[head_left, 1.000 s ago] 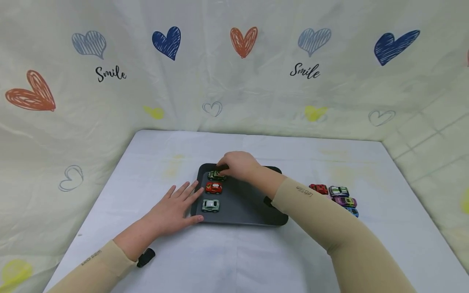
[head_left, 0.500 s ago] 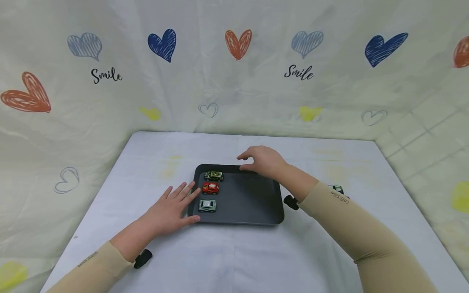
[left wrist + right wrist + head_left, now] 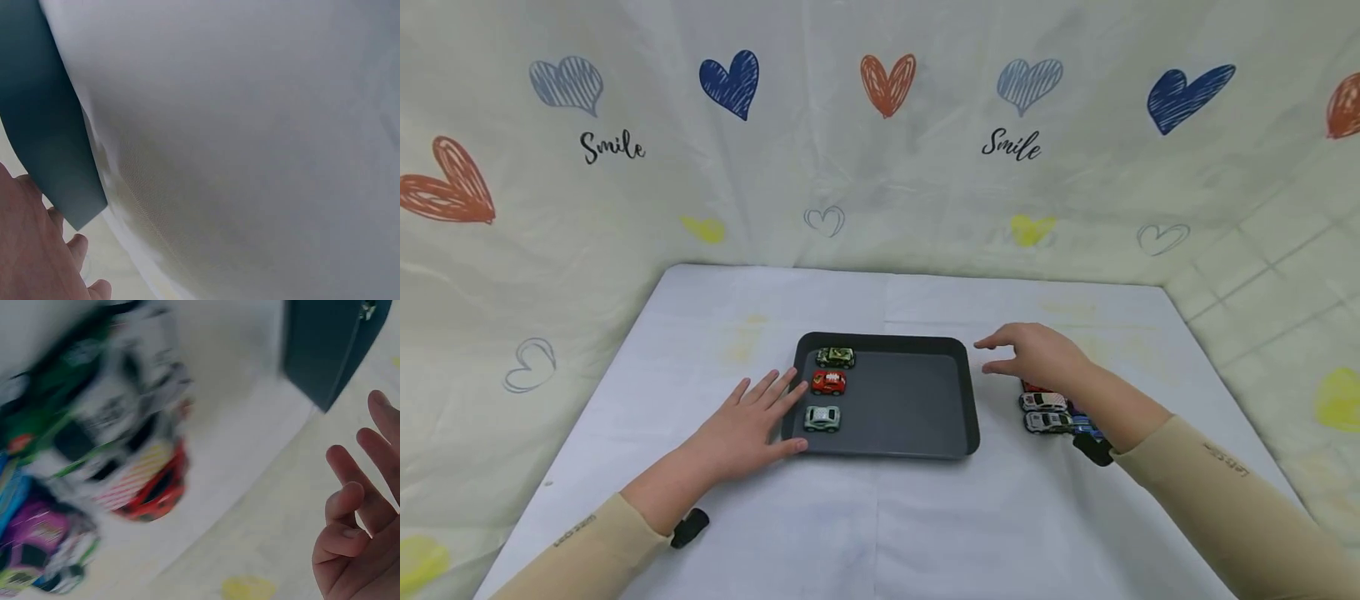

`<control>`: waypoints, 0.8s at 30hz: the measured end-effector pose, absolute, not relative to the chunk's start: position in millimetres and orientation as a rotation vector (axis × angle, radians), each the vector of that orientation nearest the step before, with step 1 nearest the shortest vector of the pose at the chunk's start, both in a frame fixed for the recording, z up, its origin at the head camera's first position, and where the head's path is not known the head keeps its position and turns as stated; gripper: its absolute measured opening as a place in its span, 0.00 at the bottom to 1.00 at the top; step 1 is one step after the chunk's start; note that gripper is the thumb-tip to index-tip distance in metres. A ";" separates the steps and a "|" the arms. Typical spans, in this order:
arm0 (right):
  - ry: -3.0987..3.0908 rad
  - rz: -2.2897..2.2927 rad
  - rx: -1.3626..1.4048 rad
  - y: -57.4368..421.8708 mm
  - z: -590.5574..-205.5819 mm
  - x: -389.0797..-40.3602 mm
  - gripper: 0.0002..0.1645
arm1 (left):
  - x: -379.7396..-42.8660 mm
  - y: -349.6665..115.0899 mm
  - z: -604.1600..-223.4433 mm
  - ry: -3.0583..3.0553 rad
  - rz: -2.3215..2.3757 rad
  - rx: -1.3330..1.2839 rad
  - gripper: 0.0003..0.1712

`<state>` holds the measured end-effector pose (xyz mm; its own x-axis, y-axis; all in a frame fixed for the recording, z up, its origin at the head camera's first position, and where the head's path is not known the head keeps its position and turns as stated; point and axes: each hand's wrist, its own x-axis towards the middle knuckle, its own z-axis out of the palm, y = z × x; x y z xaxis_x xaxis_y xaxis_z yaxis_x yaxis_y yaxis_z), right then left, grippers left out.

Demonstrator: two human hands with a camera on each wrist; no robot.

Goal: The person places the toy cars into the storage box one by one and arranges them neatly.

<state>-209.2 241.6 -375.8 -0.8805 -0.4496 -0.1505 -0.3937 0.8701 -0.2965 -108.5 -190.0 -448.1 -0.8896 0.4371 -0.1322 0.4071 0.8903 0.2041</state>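
A dark grey baking tray [image 3: 895,408] lies on the table with a column of toy cars along its left side: a camouflage car [image 3: 836,357] at the back, a red car [image 3: 828,382] and a pale green car [image 3: 822,418] in front. My left hand [image 3: 752,429] rests with spread fingers at the tray's left rim. Beyond the right rim my right hand [image 3: 1037,358] hovers with nothing in it, thumb and fingers apart. Below and beside it sits a cluster of toy cars, with a white car [image 3: 1043,402] and a silver car [image 3: 1048,422] showing; the forearm hides others.
In the right wrist view a red car [image 3: 156,494] and a purple car [image 3: 37,537] appear blurred in the cluster. A white cloth [image 3: 737,533] covers the table. Behind it hangs a curtain [image 3: 925,183] printed with hearts.
My right hand has let go of the camouflage car at the tray's back left and moved right, past the tray, towards the car cluster. My left hand has stayed at the rim.
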 end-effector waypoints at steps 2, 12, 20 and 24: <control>2.821 -0.351 -0.618 255.8 -378.6 -205.9 0.27 | -108.5 -190.8 -449.2 2.886 0.262 0.647 0.50; 2.767 -0.312 -0.544 296.0 -383.3 -201.2 0.24 | -108.5 -191.3 -447.8 2.890 0.269 0.655 0.50; 2.686 -0.267 -0.562 301.5 -387.7 -212.3 0.22 | -108.2 -192.1 -447.2 2.882 0.244 0.651 0.50; 2.640 -0.234 -0.570 305.3 -393.6 -221.0 0.20 | -108.1 -192.0 -446.5 2.888 0.245 0.662 0.50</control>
